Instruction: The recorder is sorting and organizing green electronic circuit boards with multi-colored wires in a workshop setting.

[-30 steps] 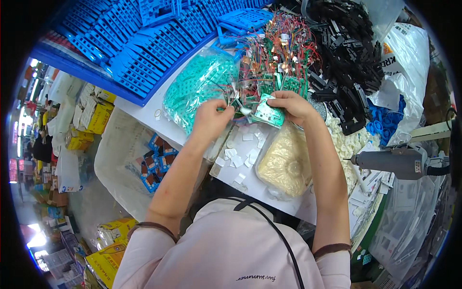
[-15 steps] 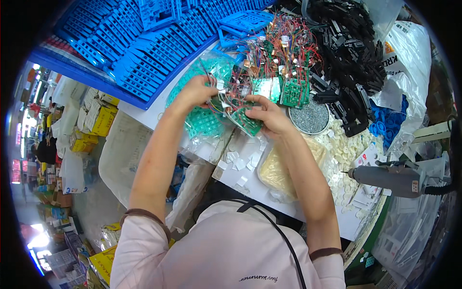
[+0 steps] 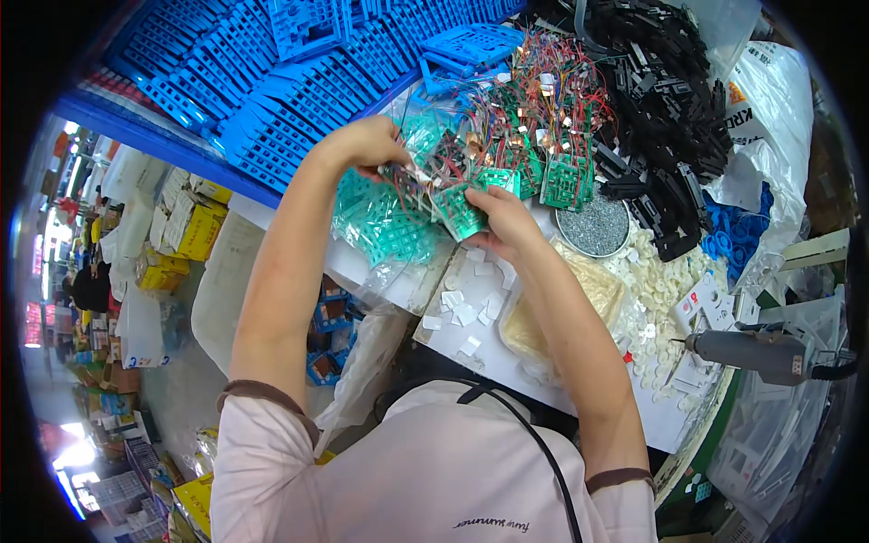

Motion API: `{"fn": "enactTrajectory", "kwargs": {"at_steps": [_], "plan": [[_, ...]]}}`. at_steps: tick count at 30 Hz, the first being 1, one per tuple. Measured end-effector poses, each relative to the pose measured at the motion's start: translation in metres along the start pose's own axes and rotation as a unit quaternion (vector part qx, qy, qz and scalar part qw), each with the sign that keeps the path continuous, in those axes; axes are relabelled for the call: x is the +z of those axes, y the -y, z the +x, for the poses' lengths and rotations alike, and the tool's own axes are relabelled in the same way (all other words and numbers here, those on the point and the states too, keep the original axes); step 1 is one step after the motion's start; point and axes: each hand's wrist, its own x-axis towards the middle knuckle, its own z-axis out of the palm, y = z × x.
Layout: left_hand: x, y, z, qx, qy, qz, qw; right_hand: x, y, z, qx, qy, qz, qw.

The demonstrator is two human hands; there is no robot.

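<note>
Between my hands is a green circuit board (image 3: 459, 210) with thin coloured wires trailing from it. My right hand (image 3: 507, 220) pinches the board's right edge, thumb on top. At the other end, my left hand (image 3: 369, 147) is closed around the bunched wires (image 3: 418, 181) to the board's upper left. Its fingertips are partly hidden by the wires. Beneath the wires lies a clear bag of turquoise keypad-like pieces (image 3: 385, 222). Just beyond my right hand is a heap of wired circuit boards (image 3: 566, 118), one green board (image 3: 568, 179) facing up at its near edge.
Blue plastic housings (image 3: 299, 109) fill a tray at the far left. Black plastic parts (image 3: 665, 100) pile up at far right. Nearer are a round dish of grey metal bits (image 3: 593, 226), cream pieces (image 3: 647, 308), a bagged yellowish block (image 3: 561, 312), white squares (image 3: 466, 312) and an electric screwdriver (image 3: 751, 353).
The held board has shifted slightly left and now faces up more fully. My left hand has moved up and left with the wires. The whole view has shifted a little.
</note>
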Motion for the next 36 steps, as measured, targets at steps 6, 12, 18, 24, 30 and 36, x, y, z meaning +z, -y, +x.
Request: {"fn": "enactTrajectory", "kwargs": {"at_steps": [6, 12, 18, 24, 30, 36], "plan": [[-0.012, -0.004, 0.020, -0.001, 0.002, -0.040, 0.999, -0.015, 0.009, 0.012, -0.088, -0.059, -0.024, 0.994], [-0.008, 0.013, 0.002, 0.085, -0.229, 0.002, 0.970, -0.012, 0.010, 0.009, -0.108, -0.067, -0.051, 0.991], [0.049, -0.001, -0.046, 0.144, -0.409, -0.011, 0.901, -0.026, 0.012, 0.011, -0.092, -0.044, -0.020, 0.995], [0.064, 0.020, -0.030, 0.191, -0.236, -0.271, 0.913, -0.036, 0.016, 0.008, -0.064, -0.004, 0.079, 0.995], [0.074, 0.029, 0.011, 0.167, -0.207, -0.278, 0.923, -0.038, 0.016, 0.016, -0.132, -0.038, -0.025, 0.990], [0.082, 0.013, 0.058, 0.278, -0.345, -0.160, 0.882, -0.042, 0.004, 0.039, -0.377, -0.280, -0.292, 0.833]]}}
